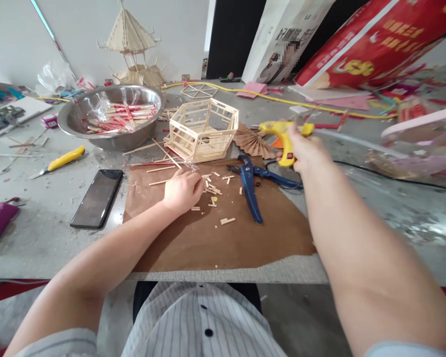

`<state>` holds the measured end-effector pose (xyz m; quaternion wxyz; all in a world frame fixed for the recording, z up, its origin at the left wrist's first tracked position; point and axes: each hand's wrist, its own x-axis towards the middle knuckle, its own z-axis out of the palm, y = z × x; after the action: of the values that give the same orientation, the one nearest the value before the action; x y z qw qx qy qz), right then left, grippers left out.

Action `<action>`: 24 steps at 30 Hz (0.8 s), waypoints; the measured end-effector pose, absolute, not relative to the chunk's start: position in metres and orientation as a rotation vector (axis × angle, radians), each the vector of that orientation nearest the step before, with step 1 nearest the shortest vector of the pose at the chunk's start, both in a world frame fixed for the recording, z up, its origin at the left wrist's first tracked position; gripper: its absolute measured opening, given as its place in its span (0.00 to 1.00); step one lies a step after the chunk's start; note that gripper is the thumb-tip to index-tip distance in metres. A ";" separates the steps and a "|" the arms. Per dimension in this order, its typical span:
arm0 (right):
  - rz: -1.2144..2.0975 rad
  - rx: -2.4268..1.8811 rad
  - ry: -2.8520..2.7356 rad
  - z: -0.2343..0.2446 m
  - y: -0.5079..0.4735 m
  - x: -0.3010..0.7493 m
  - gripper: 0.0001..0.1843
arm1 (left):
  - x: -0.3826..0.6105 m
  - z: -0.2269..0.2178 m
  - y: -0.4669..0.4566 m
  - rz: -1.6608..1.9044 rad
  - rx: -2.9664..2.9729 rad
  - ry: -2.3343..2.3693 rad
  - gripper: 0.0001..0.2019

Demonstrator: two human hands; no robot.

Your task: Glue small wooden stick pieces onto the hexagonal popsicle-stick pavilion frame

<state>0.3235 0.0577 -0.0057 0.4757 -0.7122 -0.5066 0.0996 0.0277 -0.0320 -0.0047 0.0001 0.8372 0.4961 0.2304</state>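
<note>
My right hand point(305, 148) is wrapped round the handle of a yellow hot glue gun point(282, 134), raised at the right with its nozzle pointing left. My left hand point(183, 189) rests with curled fingers on a brown sheet point(275, 238); what it holds, if anything, is hidden. A thin wooden stick point(166, 152) runs up and left from its fingertips. Just beyond stands a six-sided frame of wooden sticks point(204, 129). Short cut stick pieces point(212, 188) lie to the right of this hand. Blue-handled cutters point(249, 186) lie spread between my hands.
At the back left a steel bowl point(111, 141) holds red-wrapped sticks. A phone point(97, 198) and yellow utility knife point(65, 158) lie left of the sheet. A stick-built pagoda point(130, 39) stands behind. A folded brown paper fan point(254, 141), yellow cord point(282, 102) and black cable point(386, 176) lie around.
</note>
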 end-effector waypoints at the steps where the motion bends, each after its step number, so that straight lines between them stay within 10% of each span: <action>1: 0.387 -1.852 -1.090 -0.007 0.060 0.324 0.25 | 0.027 -0.004 -0.032 0.728 2.611 1.604 0.15; 9: -0.055 -2.542 -1.234 0.015 0.044 0.320 0.31 | 0.021 -0.002 -0.022 0.710 2.473 1.822 0.15; 17: -0.404 -1.459 -2.110 0.033 0.043 0.242 0.17 | 0.019 -0.001 -0.013 0.674 2.523 1.906 0.14; 24: -0.352 -1.456 -2.182 0.024 0.063 0.218 0.18 | 0.017 -0.002 -0.007 0.696 2.478 1.935 0.13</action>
<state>0.2184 0.0635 0.0239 0.2451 -0.5333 -0.7993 -0.1291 0.0167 -0.0066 -0.0020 -0.0392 0.7690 0.6004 0.2159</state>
